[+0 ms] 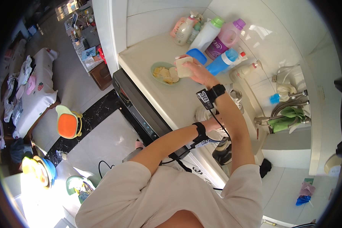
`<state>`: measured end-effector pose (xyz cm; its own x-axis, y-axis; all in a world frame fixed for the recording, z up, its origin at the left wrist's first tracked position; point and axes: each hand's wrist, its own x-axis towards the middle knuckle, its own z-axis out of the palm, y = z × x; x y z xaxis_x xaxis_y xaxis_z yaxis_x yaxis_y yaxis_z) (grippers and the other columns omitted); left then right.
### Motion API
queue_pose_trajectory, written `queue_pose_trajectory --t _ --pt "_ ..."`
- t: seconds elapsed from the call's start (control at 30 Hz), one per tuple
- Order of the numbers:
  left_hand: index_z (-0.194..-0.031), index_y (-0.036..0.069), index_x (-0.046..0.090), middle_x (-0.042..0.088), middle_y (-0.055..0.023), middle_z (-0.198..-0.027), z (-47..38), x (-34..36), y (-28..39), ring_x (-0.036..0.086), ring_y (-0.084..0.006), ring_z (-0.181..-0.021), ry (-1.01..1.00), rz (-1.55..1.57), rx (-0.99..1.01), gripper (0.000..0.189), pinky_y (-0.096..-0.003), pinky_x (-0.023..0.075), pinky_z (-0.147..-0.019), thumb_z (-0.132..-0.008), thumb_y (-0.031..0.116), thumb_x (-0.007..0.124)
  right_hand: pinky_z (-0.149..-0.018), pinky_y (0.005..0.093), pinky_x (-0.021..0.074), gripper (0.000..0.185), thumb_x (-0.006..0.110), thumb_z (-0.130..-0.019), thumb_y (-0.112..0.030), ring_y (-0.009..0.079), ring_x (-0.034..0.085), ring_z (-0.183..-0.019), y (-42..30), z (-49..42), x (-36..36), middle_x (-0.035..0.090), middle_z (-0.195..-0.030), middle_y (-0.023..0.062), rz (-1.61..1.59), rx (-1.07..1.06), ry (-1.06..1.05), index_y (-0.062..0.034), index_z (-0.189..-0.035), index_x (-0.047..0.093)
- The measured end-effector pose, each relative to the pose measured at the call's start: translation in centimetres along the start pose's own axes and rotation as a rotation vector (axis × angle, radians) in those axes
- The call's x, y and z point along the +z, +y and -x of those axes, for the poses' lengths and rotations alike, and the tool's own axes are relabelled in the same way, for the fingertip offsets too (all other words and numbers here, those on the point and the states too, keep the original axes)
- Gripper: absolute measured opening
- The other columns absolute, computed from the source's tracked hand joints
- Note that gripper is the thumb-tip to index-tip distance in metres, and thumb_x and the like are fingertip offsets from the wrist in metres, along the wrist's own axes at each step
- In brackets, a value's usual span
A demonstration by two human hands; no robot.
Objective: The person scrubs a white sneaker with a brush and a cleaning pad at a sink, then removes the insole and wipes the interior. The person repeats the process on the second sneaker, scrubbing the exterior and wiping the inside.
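My right hand (198, 71) holds a cream-coloured bar of soap (184, 67) above the counter. Just left of it, a pale green dish (156, 74) carries several yellowish and white soap pieces (164, 74). My left hand (213, 124) reaches down to the sink area, and its fingers are largely hidden behind my right forearm. Close to that hand lie a whitish shoe (202, 113) and, lower down, dark shoes (224, 154). Another pale sneaker (236, 95) shows beyond my right forearm. Black bands with small devices and cables wrap both wrists.
A blue plastic container (197, 56), a white bottle with green cap (206, 34), a pink-purple detergent bottle (223, 38) and a blue bottle (222, 62) line the back wall. A faucet (260, 121) with a green cloth (286, 119) rises at right. A black appliance (139, 111) borders the counter.
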<state>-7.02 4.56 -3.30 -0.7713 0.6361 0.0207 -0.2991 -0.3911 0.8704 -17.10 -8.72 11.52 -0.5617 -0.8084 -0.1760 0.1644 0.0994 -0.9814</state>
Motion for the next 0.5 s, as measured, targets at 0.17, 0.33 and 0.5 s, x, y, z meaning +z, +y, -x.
queue_pose_trajectory --t 0.17,0.33,0.5 --pt "-0.096 0.008 0.059 0.06 -0.0002 -0.084 1.0 -0.4 0.7 0.056 -0.0136 -0.075 0.113 0.168 -0.008 0.015 -0.0293 0.0463 -0.069 -0.09 0.021 0.054 -0.083 0.0413 0.0521 0.037 0.053 -0.089 -0.017 0.0229 0.058 -0.099 -1.2 12.8 -3.7 0.056 -0.112 0.0108 -0.274 -0.147 0.073 -0.0097 -0.124 0.046" --pt "-0.097 0.009 0.055 0.059 -0.0026 -0.089 1.1 0.1 2.6 0.059 -0.0172 -0.081 0.311 0.433 -0.261 0.013 -0.0334 0.049 -0.076 -0.088 0.017 0.051 -0.073 0.0379 0.0502 0.037 0.059 -0.088 -0.024 0.0264 0.059 -0.092 4.4 24.8 -10.0 0.056 -0.111 0.016 0.277 -0.104 0.804 -0.0036 -0.117 0.047" --pt "-0.098 0.012 0.054 0.06 -0.0032 -0.089 0.4 0.1 3.3 0.06 -0.021 -0.083 0.303 0.572 -0.301 0.017 -0.0353 0.0503 -0.08 -0.091 0.026 0.047 -0.084 0.0438 0.0414 0.042 0.061 -0.086 -0.031 0.0387 0.05 -0.098 10.4 26.3 -6.5 0.052 -0.108 0.022 0.988 -0.245 1.054 0.0028 -0.108 0.05"
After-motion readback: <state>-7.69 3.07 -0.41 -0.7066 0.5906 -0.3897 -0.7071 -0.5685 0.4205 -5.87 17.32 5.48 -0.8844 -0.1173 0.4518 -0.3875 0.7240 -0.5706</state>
